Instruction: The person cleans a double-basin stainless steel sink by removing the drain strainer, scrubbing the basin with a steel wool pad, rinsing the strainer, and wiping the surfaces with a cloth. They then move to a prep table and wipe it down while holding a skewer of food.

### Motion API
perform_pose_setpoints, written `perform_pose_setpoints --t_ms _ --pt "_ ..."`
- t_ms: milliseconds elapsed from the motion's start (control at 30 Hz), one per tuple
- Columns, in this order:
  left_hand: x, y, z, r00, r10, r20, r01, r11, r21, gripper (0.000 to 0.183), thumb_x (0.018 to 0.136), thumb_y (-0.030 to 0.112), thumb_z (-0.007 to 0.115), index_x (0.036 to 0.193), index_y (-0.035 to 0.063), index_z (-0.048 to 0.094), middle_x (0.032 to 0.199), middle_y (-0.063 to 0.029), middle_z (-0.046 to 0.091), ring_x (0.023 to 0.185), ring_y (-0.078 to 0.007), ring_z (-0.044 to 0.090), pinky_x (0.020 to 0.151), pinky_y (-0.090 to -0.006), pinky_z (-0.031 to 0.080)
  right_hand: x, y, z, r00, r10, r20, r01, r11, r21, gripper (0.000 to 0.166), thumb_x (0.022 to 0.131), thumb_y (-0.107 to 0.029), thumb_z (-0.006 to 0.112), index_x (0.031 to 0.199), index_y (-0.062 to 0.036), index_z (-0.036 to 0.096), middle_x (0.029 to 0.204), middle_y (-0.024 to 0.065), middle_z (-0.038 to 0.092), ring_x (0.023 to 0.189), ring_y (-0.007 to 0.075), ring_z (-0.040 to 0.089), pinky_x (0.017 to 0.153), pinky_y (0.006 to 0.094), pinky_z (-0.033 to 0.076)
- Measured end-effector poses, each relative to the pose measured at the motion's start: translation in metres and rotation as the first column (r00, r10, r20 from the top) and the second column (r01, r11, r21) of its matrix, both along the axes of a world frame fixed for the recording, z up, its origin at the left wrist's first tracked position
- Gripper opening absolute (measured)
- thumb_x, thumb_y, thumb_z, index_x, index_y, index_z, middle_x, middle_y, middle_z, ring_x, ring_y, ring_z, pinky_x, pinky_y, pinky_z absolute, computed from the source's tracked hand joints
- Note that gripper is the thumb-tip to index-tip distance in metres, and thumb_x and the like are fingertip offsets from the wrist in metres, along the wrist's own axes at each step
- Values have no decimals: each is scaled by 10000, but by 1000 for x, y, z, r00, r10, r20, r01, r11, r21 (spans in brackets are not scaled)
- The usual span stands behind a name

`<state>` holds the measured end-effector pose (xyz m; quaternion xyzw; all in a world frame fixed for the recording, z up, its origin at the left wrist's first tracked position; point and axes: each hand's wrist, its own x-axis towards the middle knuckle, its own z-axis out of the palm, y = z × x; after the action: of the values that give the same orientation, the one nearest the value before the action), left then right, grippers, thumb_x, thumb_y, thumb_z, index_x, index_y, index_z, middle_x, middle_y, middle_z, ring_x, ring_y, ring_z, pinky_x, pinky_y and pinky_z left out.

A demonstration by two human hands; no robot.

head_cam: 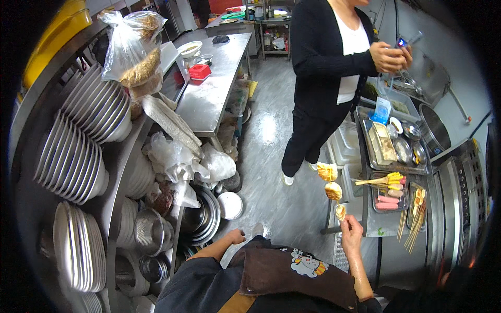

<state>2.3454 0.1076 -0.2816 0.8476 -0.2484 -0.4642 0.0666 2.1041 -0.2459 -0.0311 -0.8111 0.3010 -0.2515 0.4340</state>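
In my right hand point(352, 230) is the lower end of a skewer of golden, folded food pieces point(333, 191). It points up and away from me, over the floor left of the steel counter point(377, 231). My left hand point(236, 237) hangs low beside my brown apron point(274, 270), with nothing visible in it; its fingers look curled but are partly hidden. On the counter, right of the skewer, a clear tray point(389, 205) holds pink sausages and yellow skewered food. Beside it, a smaller tray point(415, 207) holds more food on thin wooden sticks.
A person point(325, 66) in black stands ahead, holding a small device with a lit display. A steel tray point(422, 169) with bowls lies near that person. Stacked white bowls point(74, 156) and plates fill a shelf at left. A steel table point(207, 98) extends ahead.
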Motion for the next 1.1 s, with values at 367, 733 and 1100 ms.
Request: perform_pose_setpoints --t_ms 367,733,1100 --pt "144 -10 -37 999 11 -46 -18 987 -158 440 790 393 628 1092 82 704 1132 -189 666 1041 -341 638 923 -403 499 181 8 8 994 81 -70 -80 997 22 110 897 -68 599 968 3 645 836 128 625 742 203 601 697 309 484" --pt "224 -30 -79 986 9 -168 -45 977 -209 434 771 326 729 1027 -22 685 820 -153 702 708 -201 671 654 -335 523 236 -15 2 970 239 51 -234 968 -88 174 941 -202 552 977 -38 597 899 128 612 849 354 603 750 422 482" --pt "166 -147 -30 968 -129 -215 72 964 -257 357 799 244 718 1010 -42 681 818 -135 704 686 -182 658 636 -324 523 131 -36 -16 987 -6 164 19 997 -80 145 925 -180 546 885 -42 569 828 143 590 795 365 596 689 444 459"
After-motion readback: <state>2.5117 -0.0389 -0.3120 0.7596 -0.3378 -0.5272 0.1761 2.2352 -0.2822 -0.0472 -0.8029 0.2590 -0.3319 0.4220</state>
